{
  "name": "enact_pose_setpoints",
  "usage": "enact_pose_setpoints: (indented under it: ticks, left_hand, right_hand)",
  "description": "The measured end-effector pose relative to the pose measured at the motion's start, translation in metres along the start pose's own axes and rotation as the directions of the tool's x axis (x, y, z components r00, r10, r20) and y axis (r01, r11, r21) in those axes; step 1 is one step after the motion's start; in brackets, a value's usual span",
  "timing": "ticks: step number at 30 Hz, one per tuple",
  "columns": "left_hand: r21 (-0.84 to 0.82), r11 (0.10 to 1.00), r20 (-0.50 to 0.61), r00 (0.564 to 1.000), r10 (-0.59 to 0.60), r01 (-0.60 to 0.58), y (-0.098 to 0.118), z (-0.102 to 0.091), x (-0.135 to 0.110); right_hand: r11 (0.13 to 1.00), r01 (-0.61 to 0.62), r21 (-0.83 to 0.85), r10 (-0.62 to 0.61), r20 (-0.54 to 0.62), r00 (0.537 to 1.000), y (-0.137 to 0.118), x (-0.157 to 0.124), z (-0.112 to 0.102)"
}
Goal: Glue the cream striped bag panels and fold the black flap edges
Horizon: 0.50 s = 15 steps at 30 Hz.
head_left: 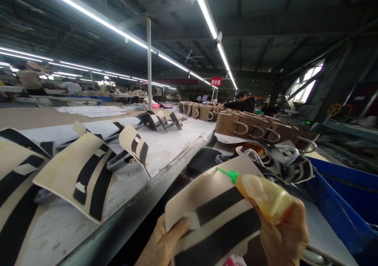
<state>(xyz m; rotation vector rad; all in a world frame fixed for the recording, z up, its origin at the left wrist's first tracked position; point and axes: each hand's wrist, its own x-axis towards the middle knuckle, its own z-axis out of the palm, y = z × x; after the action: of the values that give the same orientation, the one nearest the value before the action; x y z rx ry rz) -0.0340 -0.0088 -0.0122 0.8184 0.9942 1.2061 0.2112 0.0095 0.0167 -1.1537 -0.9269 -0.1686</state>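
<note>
My left hand (162,244) grips the lower left edge of a cream bag panel with black stripes (212,207), thumb on top. My right hand (285,238) is closed round a yellow glue bottle (264,195). Its green nozzle (226,173) touches the panel's upper edge. Both hands sit at the bottom of the view, just right of the table's metal edge (141,203).
Several matching striped panels (79,175) lie curled along the long white table (165,147) at left. Tan handbags with handles (251,128) stand in rows ahead. A blue bin (345,195) is at right. A person in dark clothes (243,102) works farther back.
</note>
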Motion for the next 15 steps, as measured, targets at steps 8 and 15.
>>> enact_pose_setpoints:
  ticks: [8, 15]
  left_hand:
    - [0.172, 0.979, -0.12, 0.985, 0.127, -0.106, -0.005, -0.013, 0.001]
    - [0.233, 0.962, -0.121, 0.977, 0.174, -0.143, -0.007, -0.024, 0.01]
  right_hand:
    - [0.991, 0.044, -0.128, -0.056, -0.09, 0.994, 0.002, 0.012, -0.008]
    - [0.938, -0.035, 0.344, -0.057, 0.254, 0.966, -0.012, -0.018, -0.004]
